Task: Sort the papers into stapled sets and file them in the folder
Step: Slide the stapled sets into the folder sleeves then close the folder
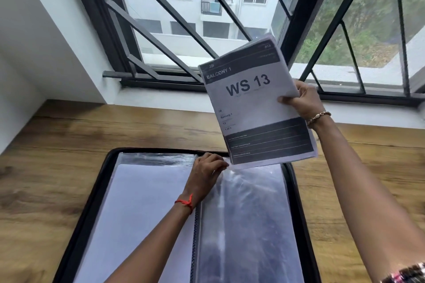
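While the paper set (255,103) headed "WS 13" is in the air above the far edge of the folder (93,193), it is not yet filed. The right grip (303,101) pinches it at its right edge, thumb on the front sheet and fingers behind. No staple can be made out, so I cannot tell whether the set is fastened.

The left grip (207,172) is curled on the top edge of the clear sleeve (253,213) on the folder's right side, apparently holding its mouth open just below the set's lower corner. That sleeve looks empty. The one on the left page holds a white sheet (142,213), so some filing seems done.

The folder lies open on the wooden bench (57,145) under the barred window (184,18). No other loose papers are in view, so how many remain is unclear.
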